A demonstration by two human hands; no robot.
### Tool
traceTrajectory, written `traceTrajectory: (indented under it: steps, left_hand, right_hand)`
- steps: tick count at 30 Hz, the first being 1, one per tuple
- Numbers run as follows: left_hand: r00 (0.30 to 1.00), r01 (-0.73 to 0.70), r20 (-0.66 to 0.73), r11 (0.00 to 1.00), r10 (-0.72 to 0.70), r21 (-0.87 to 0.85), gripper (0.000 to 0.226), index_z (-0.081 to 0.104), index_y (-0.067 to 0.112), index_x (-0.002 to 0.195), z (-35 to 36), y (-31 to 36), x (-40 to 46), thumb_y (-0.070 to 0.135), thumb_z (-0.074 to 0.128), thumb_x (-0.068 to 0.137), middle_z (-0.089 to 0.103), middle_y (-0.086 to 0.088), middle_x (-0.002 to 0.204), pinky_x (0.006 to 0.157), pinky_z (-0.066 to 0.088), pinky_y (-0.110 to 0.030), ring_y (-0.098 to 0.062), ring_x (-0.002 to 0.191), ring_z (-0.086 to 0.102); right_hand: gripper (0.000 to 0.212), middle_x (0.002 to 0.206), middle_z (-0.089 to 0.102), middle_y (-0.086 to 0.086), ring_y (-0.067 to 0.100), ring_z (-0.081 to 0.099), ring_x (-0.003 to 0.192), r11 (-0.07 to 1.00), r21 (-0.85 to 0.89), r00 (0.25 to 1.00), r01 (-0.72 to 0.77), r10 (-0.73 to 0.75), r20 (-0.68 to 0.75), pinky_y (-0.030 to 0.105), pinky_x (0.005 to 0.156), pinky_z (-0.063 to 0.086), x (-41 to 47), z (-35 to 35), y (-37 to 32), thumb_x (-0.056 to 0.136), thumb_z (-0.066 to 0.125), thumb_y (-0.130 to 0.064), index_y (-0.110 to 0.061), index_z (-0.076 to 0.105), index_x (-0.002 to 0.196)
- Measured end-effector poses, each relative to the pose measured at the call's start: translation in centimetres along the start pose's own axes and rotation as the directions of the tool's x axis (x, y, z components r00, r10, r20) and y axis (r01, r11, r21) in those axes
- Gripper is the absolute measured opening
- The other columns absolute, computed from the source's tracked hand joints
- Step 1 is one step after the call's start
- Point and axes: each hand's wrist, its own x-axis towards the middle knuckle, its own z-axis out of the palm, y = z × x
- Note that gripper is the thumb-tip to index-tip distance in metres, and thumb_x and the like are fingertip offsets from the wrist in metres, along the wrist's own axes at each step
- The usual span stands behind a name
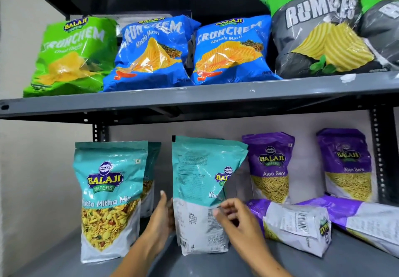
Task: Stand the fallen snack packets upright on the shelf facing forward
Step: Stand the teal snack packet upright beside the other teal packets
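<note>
Khatta Mitha Mix packet [199,192], teal and white, is standing upright at the middle of the lower shelf [64,255], but its printed back panel is facing me; behind it the front of a second teal packet [224,179] is peeking out at its right edge. I am pressing my left hand [160,216] flat against its left side, fingers straight and open, not closed round it. My right hand [236,218] is hovering at its lower right edge with the fingers loosely curled; whether they are touching the packet I cannot tell.

To the left, another Khatta Mitha Mix packet [108,199] is standing face forward, with one more [150,177] tucked behind it. To the right, two purple Aloo Sev packets [269,166] [345,164] are standing against the back wall, while two more are lying on their sides in front of them [295,225] [367,222], the nearer one showing its barcode.

On the upper shelf [194,99], a green Crunchem bag [71,56], two blue Crunchem Masala Masti bags [151,52] [231,50] and a grey Rumbles bag [319,35] are leaning back, with another grey bag [382,22] at the right edge.
</note>
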Motion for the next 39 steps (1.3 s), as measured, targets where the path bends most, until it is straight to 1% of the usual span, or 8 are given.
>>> traceTrajectory:
  steps: [2, 6, 13, 19, 23, 27, 32, 39]
  left_hand:
    - [0.999, 0.044, 0.027, 0.999, -0.044, -0.020, 0.062, 0.066, 0.024, 0.107, 0.3, -0.6, -0.5, 0.061, 0.018, 0.094, 0.080, 0.000, 0.090, 0.095, 0.047, -0.043, -0.025, 0.099, 0.066]
    - [0.998, 0.058, 0.007, 0.998, -0.058, 0.007, 0.052, 0.070, 0.017, 0.113, 1.0, -0.5, -1.2, 0.048, 0.031, 0.098, 0.074, -0.009, 0.113, 0.105, 0.045, -0.049, -0.030, 0.111, 0.066]
    - [0.992, 0.076, 0.093, 0.994, -0.083, 0.077, 0.008, 0.062, 0.011, 0.096, 1.4, -1.3, -2.9, 0.011, 0.063, 0.087, 0.062, -0.011, 0.082, 0.058, 0.045, -0.026, -0.018, 0.062, 0.052]
    - [0.992, 0.097, 0.063, 0.979, -0.109, 0.177, 0.069, 0.061, 0.024, 0.107, 0.9, -1.6, -3.6, 0.039, 0.089, 0.046, 0.074, 0.001, 0.074, 0.062, 0.052, -0.026, -0.007, 0.046, 0.053]
    - [0.993, 0.079, 0.068, 0.979, -0.093, 0.186, 0.078, 0.061, 0.026, 0.111, 0.7, -1.3, -3.6, 0.049, 0.088, 0.041, 0.074, 0.008, 0.075, 0.065, 0.048, -0.026, -0.009, 0.069, 0.061]
    - [0.978, 0.076, 0.184, 0.989, -0.099, 0.126, 0.090, 0.046, 0.022, 0.132, 0.6, -1.1, -2.9, 0.024, 0.091, 0.054, 0.073, -0.003, 0.118, 0.085, 0.049, -0.032, -0.020, 0.111, 0.064]
    - [0.960, 0.006, 0.275, 0.988, -0.050, 0.157, 0.097, 0.053, 0.019, 0.128, 1.5, -1.6, -2.8, 0.029, 0.095, 0.041, 0.075, -0.003, 0.114, 0.086, 0.049, -0.029, -0.022, 0.112, 0.067]
    - [0.987, -0.157, 0.079, 0.939, 0.139, 0.306, 0.090, 0.061, 0.030, 0.114, 1.7, -3.2, -3.2, 0.051, 0.093, 0.033, 0.062, -0.006, 0.124, 0.105, 0.047, -0.043, -0.022, 0.113, 0.063]
  right_hand:
    - [0.045, 0.118, 0.050, -0.011, 0.006, 0.053, 0.109, 0.997, -0.058, 0.990, -0.047, 0.054, 0.130, 0.026, 0.100, 0.042, -1.4, 0.8, 0.3, 0.078, 0.074, -0.042, -0.032, 0.050, 0.115]
    - [0.081, 0.139, 0.031, -0.009, 0.006, 0.033, 0.132, 0.988, -0.006, 0.969, -0.154, 0.152, 0.194, 0.027, 0.114, 0.026, -1.8, 1.6, -0.3, 0.076, 0.075, -0.046, -0.030, 0.027, 0.139]
    - [0.121, 0.128, 0.019, -0.019, 0.004, 0.022, 0.130, 0.953, 0.066, 0.939, -0.297, 0.278, 0.204, 0.029, 0.114, 0.025, -1.2, 2.0, -0.9, 0.034, 0.076, -0.072, -0.042, 0.020, 0.137]
    - [0.079, 0.119, 0.058, -0.002, 0.012, 0.061, 0.107, 0.882, 0.294, 0.925, -0.368, 0.314, 0.215, 0.032, 0.095, 0.052, -0.3, 1.1, 0.8, 0.051, 0.087, -0.024, -0.027, 0.034, 0.109]
    - [0.063, 0.108, 0.074, 0.004, 0.011, 0.071, 0.094, 0.824, 0.352, 0.884, -0.443, 0.335, 0.327, 0.020, 0.074, 0.054, 0.4, -0.1, 2.1, 0.055, 0.083, -0.022, -0.017, 0.049, 0.109]
    - [0.024, 0.103, 0.078, -0.002, 0.009, 0.071, 0.096, 0.807, 0.382, 0.887, -0.450, 0.355, 0.295, 0.029, 0.087, 0.051, 0.7, -0.6, 3.6, 0.087, 0.063, -0.003, -0.021, 0.068, 0.103]
    - [0.032, 0.105, 0.074, -0.002, 0.009, 0.074, 0.090, 0.883, 0.243, 0.907, -0.402, 0.347, 0.239, 0.025, 0.079, 0.059, 0.2, -1.3, 3.7, 0.077, 0.079, -0.017, -0.027, 0.063, 0.102]
    - [0.023, 0.115, 0.073, 0.005, 0.020, 0.067, 0.110, 0.883, 0.220, 0.897, -0.415, 0.356, 0.263, 0.042, 0.105, 0.049, 0.9, -1.1, 3.4, 0.092, 0.063, -0.006, -0.017, 0.060, 0.111]
